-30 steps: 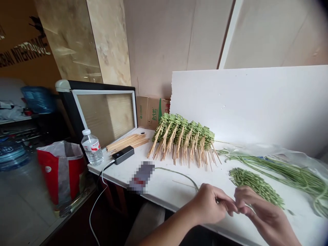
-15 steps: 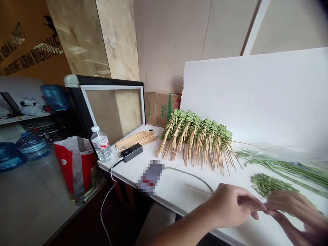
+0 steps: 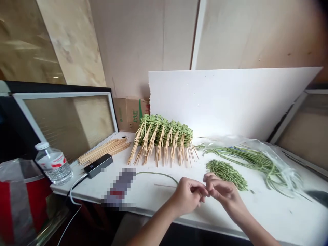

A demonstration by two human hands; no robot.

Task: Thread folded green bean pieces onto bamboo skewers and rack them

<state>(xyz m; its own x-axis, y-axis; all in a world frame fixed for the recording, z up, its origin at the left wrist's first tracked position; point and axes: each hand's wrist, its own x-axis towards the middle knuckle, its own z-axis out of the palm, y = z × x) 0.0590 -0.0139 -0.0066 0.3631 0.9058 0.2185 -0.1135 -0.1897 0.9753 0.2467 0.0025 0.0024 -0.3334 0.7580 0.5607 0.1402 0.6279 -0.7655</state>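
My left hand (image 3: 188, 195) and my right hand (image 3: 222, 191) meet fingertip to fingertip above the white table (image 3: 269, 218), both pinched closed on something too small to make out. A long green bean stalk (image 3: 156, 173) curves from the left hand toward the left, with a bare wooden skewer (image 3: 165, 186) lying just beside it. Right behind my right hand lies a heap of cut green bean pieces (image 3: 227, 174). Further back, a pile of bean skewers (image 3: 164, 138) rests with sticks pointing toward me.
A clear bag of uncut long beans (image 3: 253, 159) lies at right. Bare skewers (image 3: 105, 149), a black power bank (image 3: 98, 165) with cable, a water bottle (image 3: 52, 164) and a red bin (image 3: 17, 201) are at left. A white foam board (image 3: 225, 99) stands behind.
The view has swung to the right and the hands now sit mid-frame. My right hand has drawn back from the cut bean heap to meet the left hand.
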